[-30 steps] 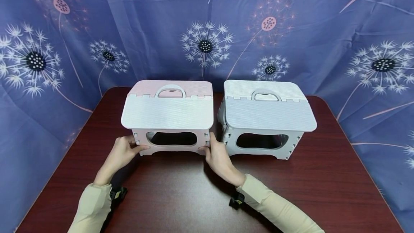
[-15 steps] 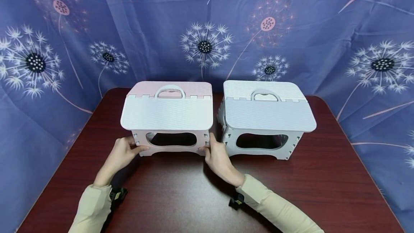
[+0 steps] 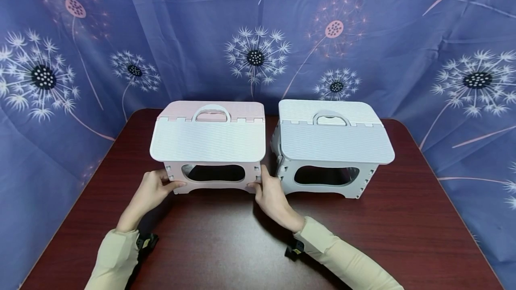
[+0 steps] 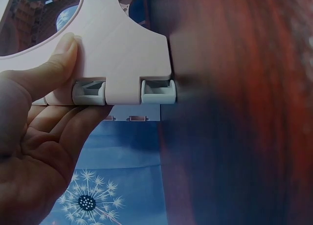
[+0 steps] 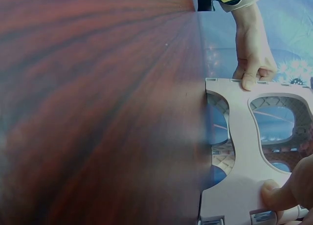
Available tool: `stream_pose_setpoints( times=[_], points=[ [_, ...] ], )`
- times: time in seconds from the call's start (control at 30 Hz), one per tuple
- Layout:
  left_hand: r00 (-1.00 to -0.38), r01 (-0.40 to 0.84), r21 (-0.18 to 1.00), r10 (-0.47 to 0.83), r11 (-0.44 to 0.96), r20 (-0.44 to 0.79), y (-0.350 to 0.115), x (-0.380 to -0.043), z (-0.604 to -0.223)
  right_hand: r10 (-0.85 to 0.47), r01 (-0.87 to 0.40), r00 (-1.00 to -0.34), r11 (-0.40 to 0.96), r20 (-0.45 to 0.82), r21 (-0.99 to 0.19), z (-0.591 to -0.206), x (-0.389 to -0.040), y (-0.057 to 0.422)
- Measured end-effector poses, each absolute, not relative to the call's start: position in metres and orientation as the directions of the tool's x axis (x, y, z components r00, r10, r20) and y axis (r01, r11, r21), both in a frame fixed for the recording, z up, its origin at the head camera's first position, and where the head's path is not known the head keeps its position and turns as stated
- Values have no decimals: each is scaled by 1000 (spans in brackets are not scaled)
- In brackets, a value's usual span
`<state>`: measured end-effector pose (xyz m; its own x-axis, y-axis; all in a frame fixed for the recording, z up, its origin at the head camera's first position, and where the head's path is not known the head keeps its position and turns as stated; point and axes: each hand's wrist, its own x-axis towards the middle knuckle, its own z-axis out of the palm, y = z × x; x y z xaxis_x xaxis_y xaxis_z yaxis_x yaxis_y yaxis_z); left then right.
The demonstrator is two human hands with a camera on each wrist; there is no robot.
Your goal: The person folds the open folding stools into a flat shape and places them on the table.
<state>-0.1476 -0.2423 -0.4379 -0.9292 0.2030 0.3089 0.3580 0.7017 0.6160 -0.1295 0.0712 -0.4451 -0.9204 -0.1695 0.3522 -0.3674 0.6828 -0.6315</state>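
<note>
A pink and white folding step stool stands unfolded and upright on the table, its arched handle on top. My left hand grips its front left leg edge; in the left wrist view the thumb presses the front panel while the fingers lie behind the hinged side. On the opposite edge my right hand pinches the front right leg, its thumb on the front panel in the right wrist view. The right hand's fingertips are partly hidden behind the stool's side.
A second folding stool, grey and white, stands unfolded just right of the pink one, with a narrow gap between. Both rest on a dark reddish wooden table. A blue curtain with dandelion prints hangs close behind.
</note>
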Motion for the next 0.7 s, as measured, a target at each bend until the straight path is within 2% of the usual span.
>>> stream_pose_setpoints(
  times=[0.7],
  points=[
    [-933,348,623,193,701,305,-242,-147,-438,-166,-369,-918,691,360,-622,-446,-130,71]
  ],
)
